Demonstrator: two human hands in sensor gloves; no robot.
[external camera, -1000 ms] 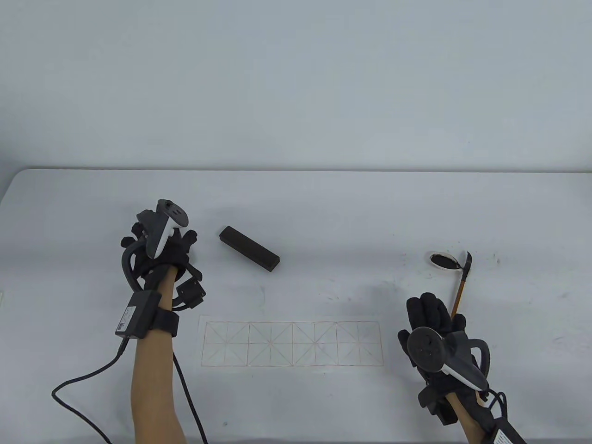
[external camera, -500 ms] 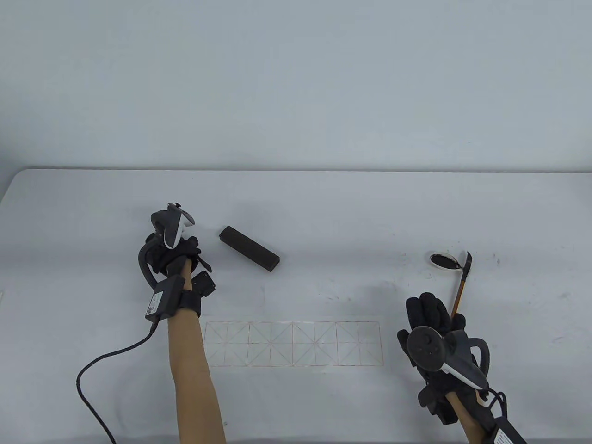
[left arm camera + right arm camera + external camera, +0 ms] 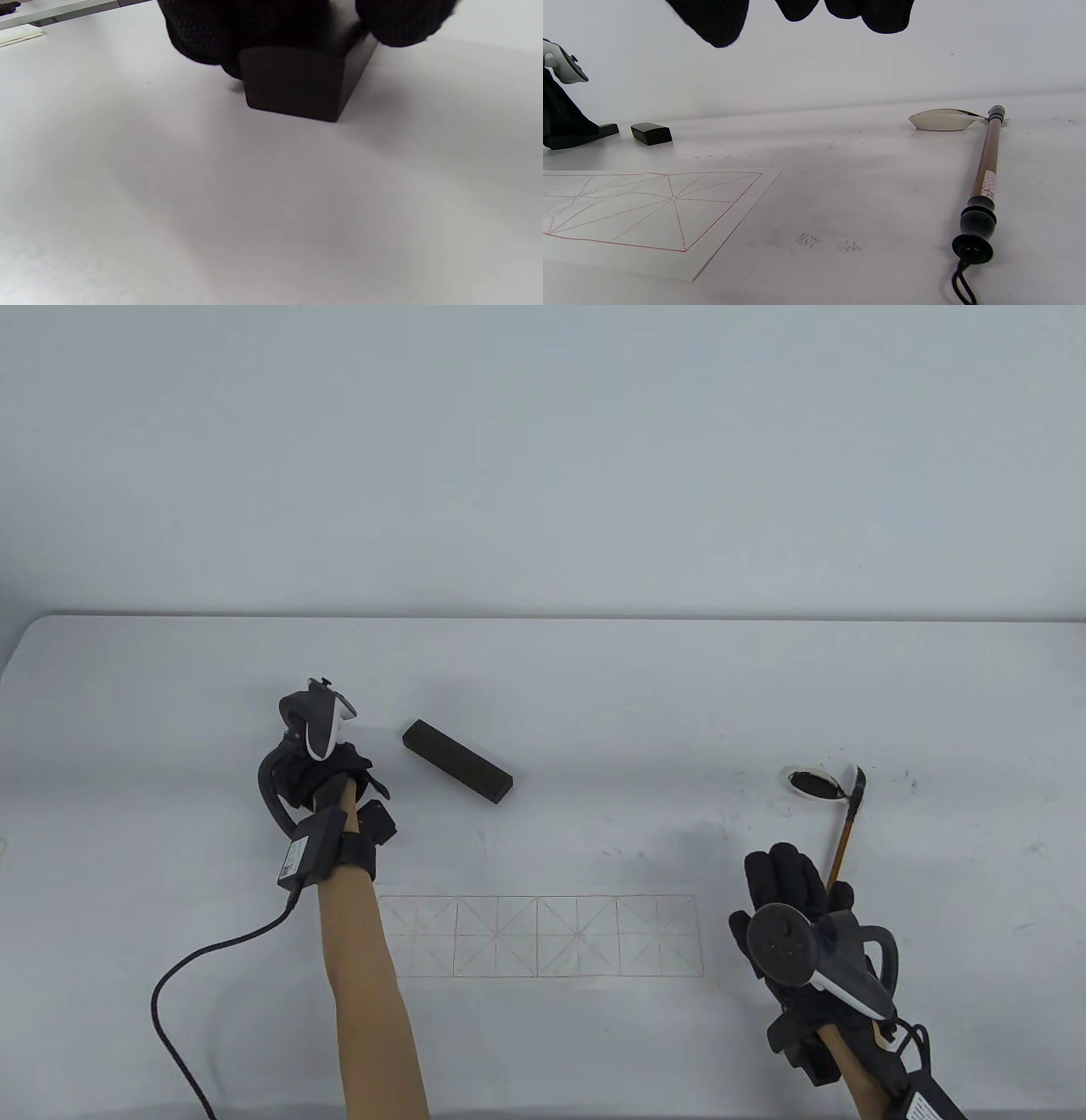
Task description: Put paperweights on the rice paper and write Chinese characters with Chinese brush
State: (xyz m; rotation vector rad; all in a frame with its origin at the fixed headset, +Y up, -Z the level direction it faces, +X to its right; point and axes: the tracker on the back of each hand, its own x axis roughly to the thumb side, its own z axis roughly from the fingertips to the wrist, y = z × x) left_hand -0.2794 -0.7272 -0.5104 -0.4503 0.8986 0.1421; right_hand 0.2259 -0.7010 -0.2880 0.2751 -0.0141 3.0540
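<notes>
Left hand [image 3: 327,770]: fingers [image 3: 403,25] curled on a dark paperweight [image 3: 297,80], seen in wrist view only.
Right hand [image 3: 797,912]: fingers relaxed, holding nothing.
Second paperweight [image 3: 458,761]: bare tabletop [image 3: 594,687].

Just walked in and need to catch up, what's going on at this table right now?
A person in sensor gloves is setting up for brush calligraphy. The left hand grips one dark paperweight, which sits on the table. A second paperweight lies beside it, untouched. Neither is on the gridded rice paper yet. The right hand hovers open near the brush, whose tip rests at the ink dish.
</notes>
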